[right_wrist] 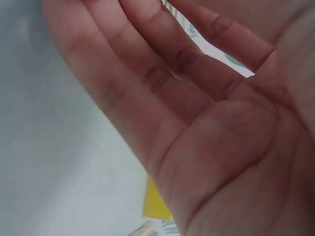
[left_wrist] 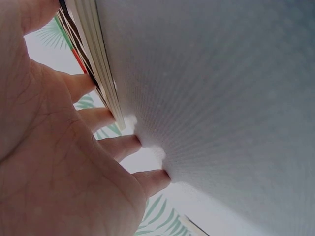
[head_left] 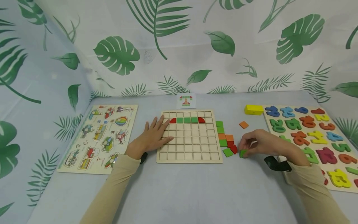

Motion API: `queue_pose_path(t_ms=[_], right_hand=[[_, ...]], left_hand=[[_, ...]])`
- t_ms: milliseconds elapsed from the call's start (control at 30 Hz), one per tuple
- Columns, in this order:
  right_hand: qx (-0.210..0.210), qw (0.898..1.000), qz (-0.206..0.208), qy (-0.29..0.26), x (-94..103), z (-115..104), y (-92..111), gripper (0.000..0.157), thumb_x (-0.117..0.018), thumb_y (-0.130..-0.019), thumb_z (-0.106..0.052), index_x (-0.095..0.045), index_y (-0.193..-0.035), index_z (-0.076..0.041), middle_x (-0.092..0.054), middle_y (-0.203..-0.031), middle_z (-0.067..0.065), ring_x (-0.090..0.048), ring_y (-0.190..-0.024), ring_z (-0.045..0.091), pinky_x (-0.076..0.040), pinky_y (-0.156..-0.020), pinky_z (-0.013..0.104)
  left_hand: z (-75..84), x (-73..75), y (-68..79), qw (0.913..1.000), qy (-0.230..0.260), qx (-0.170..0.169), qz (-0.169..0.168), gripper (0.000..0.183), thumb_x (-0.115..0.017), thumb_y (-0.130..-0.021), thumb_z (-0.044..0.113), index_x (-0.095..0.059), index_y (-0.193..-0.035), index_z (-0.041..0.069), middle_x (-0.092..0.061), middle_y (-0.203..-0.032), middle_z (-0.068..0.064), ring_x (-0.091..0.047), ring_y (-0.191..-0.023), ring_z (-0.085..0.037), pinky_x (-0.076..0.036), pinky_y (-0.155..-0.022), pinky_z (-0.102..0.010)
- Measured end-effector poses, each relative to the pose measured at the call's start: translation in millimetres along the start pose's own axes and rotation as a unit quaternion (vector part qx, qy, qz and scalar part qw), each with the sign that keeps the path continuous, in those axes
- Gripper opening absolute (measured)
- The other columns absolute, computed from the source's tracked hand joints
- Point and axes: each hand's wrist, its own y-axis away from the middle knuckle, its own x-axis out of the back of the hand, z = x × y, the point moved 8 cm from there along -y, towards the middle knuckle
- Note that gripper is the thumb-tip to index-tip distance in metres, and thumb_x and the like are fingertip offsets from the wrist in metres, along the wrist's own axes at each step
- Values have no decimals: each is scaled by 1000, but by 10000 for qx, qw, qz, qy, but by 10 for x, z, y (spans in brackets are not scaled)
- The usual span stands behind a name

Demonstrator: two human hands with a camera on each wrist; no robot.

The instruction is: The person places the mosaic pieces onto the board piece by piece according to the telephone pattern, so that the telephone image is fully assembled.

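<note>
A wooden grid board (head_left: pixel 193 149) lies in the middle of the table. One of its upper rows holds a red curved piece (head_left: pixel 173 120) at each end and several green square tiles (head_left: pixel 187 120) between them. My left hand (head_left: pixel 151 137), fingers spread, rests at the board's left edge; in the left wrist view some fingertips touch the board's side (left_wrist: pixel 98 64) and others the cloth. To the right of the board, my right hand (head_left: pixel 260 143) pinches a green tile (head_left: pixel 242 153) between thumb and fingers, low over the table. Its fingertips are hidden in the right wrist view.
Green, orange (head_left: pixel 229 137) and red pieces (head_left: pixel 233 149) lie along the board's right side. A pattern card (head_left: pixel 186 100) stands behind it. One orange tile (head_left: pixel 244 124) and a yellow block (head_left: pixel 253 109) lie further right. A vehicle puzzle (head_left: pixel 95 137) and a number puzzle (head_left: pixel 321 143) flank everything.
</note>
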Motion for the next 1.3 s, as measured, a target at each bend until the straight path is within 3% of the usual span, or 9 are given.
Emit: queue_pose_path(t_ms=[167,300,500,733,933,1300], right_hand=[[137,9996,131,221,91,-84,-28,18,-86,-84,-3,-76,-96,-12,-72,-96,-6,-64,-83,8,-59,-79,24],[466,9967,564,346,195,-241,-106,17,-84,-86,0,-77,-97,-11,-73,-98,-5,-69,-87,10,-61,-80,27],[963,9829,1449,603,323,-568,-329,17,-83,-88,-1,-81,-102,-11,-74,-100,-5,-68,-91,14,-61,-83,32],[1259,9700,1994,584,351,-787,-674,23,-81,-86,8,-81,-107,-1,-76,-100,4,-69,-92,22,-62,-85,43],[1327,9660,2184,381,299,-790,-875,21,-80,-88,7,-81,-107,0,-77,-100,8,-70,-92,25,-62,-84,44],[1004,9741,1985,414,135,-601,-1110,17,-78,-90,6,-81,-107,2,-76,-98,9,-68,-92,25,-61,-82,40]], left_hand=[[-8,-4,5,10000,-21,21,-29,82,-49,-109,50,-12,-169,9,3,-175,-19,5,-159,-44,2,-122,-69],[-7,-2,6,10000,-26,-2,-23,81,-49,-109,50,-13,-169,8,3,-175,-19,5,-159,-45,2,-122,-69],[-5,-1,-2,10000,-32,-28,-23,81,-49,-109,50,-13,-169,8,3,-175,-19,5,-159,-45,2,-122,-69],[-21,-14,-6,10000,-29,-18,-29,81,-49,-109,50,-12,-169,9,4,-175,-19,6,-159,-44,3,-122,-69],[0,-3,-7,10000,-13,-5,-40,81,-49,-109,50,-13,-169,8,3,-175,-19,5,-159,-45,2,-122,-69],[-14,-15,-8,9999,-97,75,-71,82,-48,-109,51,-12,-169,9,3,-175,-18,6,-159,-44,3,-123,-68]])
